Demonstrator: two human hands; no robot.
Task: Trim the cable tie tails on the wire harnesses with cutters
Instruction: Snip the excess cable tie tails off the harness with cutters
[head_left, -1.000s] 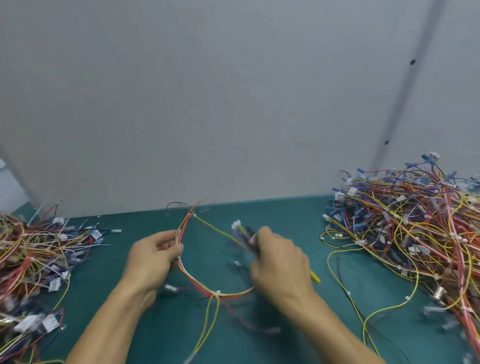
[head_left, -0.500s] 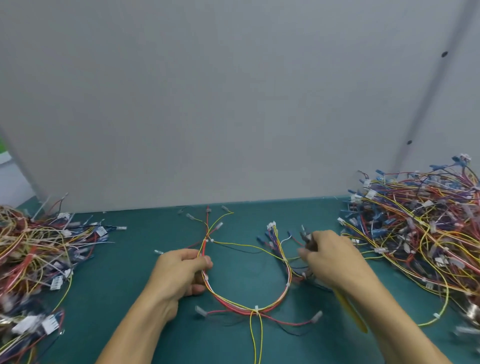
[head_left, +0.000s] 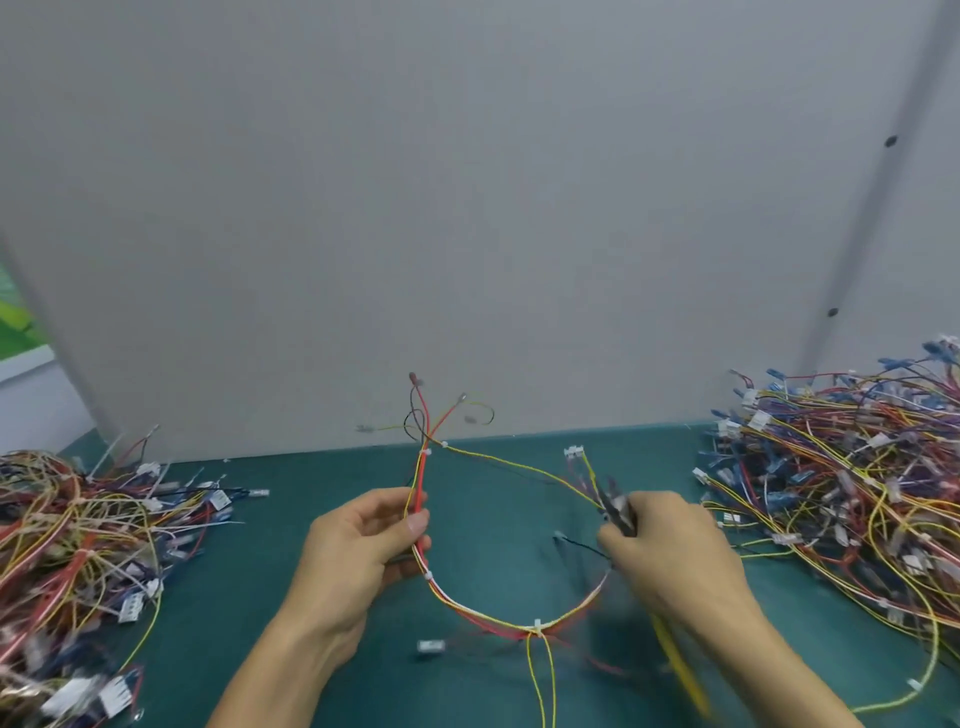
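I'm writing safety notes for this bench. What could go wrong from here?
1. The cutters in the right hand sit right beside thin wires of the harness near the white connector; closing there might nick a wire, not a tie.
2. The left hand only pinches the harness; loose ends could snag the pile at right.

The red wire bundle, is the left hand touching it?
Touching. The head view shows the left hand pinching the red wire bundle between thumb and fingers.
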